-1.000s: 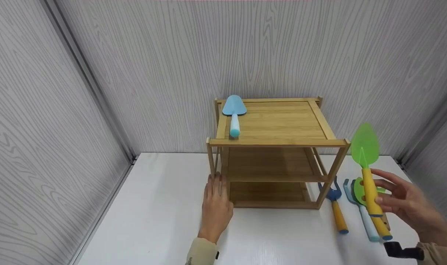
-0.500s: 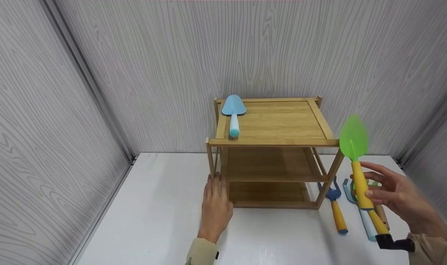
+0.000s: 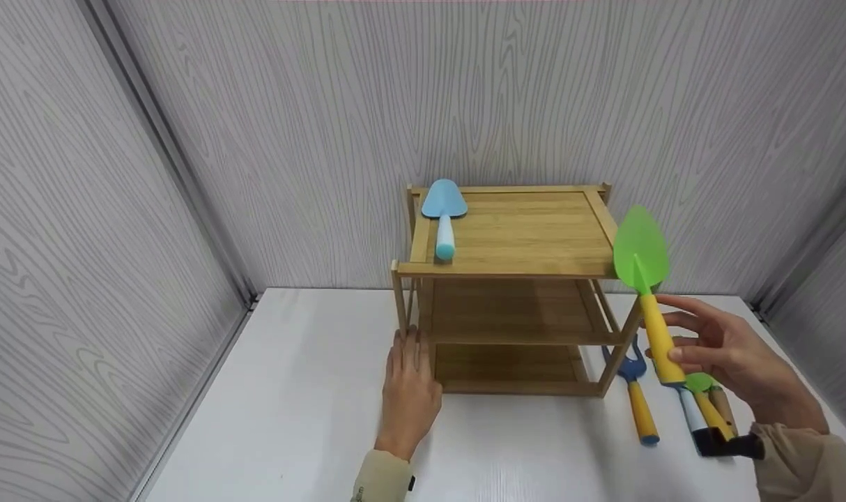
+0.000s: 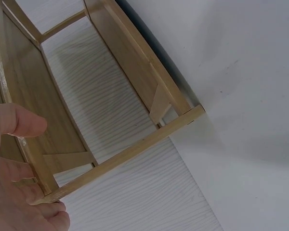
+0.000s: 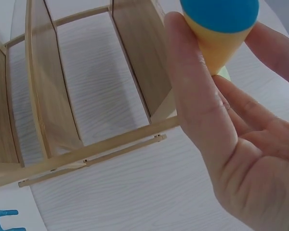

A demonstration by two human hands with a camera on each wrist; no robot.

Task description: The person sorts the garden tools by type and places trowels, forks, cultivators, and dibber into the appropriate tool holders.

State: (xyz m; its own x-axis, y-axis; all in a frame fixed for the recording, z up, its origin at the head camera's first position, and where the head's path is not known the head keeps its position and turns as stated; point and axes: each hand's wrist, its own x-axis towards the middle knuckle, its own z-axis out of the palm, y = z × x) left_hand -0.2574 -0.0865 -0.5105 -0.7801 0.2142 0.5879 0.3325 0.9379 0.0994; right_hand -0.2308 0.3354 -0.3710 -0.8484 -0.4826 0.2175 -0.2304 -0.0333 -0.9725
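My left hand (image 3: 409, 397) holds the left front corner of a three-tier wooden shelf rack (image 3: 534, 270). In the left wrist view its thumb lies over one board's edge, the other fingers outside the post. My right hand (image 3: 733, 355) pinches the yellow handle of a garden trowel (image 3: 640, 251) with thumb and fingers. The trowel's green blade points up and overlaps the rack's right front corner in the head view. The right wrist view shows the handle's blue end cap (image 5: 221, 14) close up. A light-blue trowel (image 3: 444, 209) lies at the left of the top board.
Right of the rack, a blue garden fork (image 3: 642, 408) with an orange handle lies on the white table (image 3: 311, 390). Beside it are a tool with a pale-blue handle (image 3: 693, 410), a green tool (image 3: 700, 382) and a brown handle (image 3: 723, 404). Grey wood-grain panels (image 3: 325, 139) stand around the table.
My right hand has carried the green trowel left and slightly up, from beside the rack to over its right front corner. The left hand and the rack stay put.
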